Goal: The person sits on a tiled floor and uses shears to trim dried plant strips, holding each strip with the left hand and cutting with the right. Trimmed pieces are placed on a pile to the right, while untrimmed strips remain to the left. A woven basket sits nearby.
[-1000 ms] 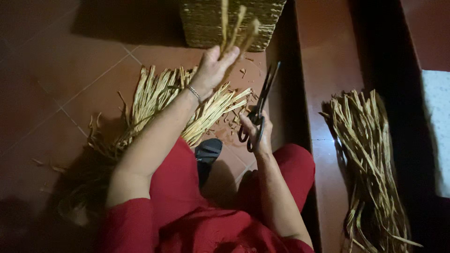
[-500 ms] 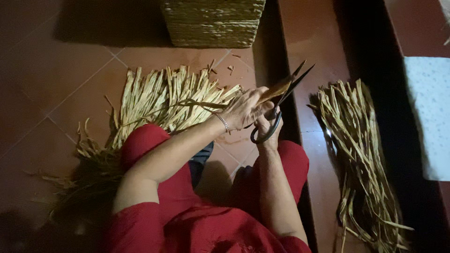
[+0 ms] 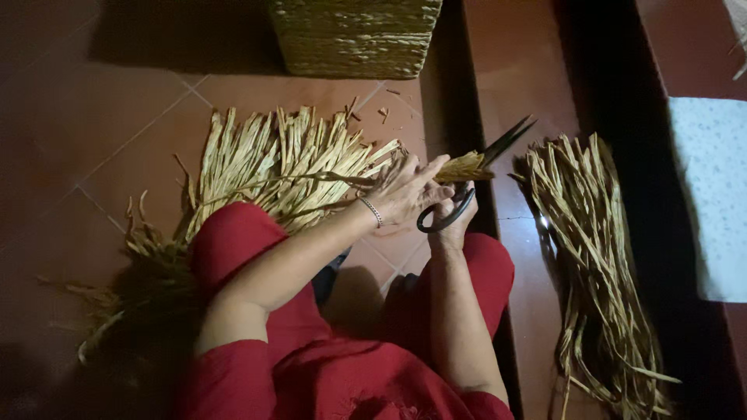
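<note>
Dried straw-coloured reed strips (image 3: 461,167) pinched in left hand (image 3: 405,190) fingers, pointing right between open black scissors (image 3: 467,187) gripped by right hand (image 3: 450,225).

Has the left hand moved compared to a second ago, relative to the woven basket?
Yes. The left hand has dropped away from the woven basket, down to the scissors by the right hand.
</note>
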`<move>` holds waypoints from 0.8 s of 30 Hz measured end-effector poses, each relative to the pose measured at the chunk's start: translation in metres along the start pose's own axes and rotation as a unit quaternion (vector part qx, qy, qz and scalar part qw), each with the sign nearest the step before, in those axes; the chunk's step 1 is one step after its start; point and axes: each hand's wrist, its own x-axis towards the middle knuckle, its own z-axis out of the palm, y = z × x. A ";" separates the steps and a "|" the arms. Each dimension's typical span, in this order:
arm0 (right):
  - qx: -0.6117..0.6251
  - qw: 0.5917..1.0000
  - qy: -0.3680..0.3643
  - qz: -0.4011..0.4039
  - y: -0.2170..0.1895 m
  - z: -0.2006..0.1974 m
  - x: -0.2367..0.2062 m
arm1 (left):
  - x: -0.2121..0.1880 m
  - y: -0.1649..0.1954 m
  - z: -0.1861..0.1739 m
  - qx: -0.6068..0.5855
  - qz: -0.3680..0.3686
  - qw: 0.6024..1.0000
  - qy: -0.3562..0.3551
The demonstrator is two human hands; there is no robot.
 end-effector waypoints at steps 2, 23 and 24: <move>0.087 0.996 -0.007 -0.001 -0.009 0.008 0.001 | -0.008 0.000 0.007 -0.033 0.118 0.978 0.166; 0.059 0.998 0.000 0.018 -0.058 -0.046 0.008 | -0.035 -0.152 0.090 -0.885 -0.211 0.296 0.289; -0.088 0.989 -0.051 -0.111 -0.057 -0.058 0.008 | -0.031 -0.159 0.087 -0.891 -0.188 0.279 0.305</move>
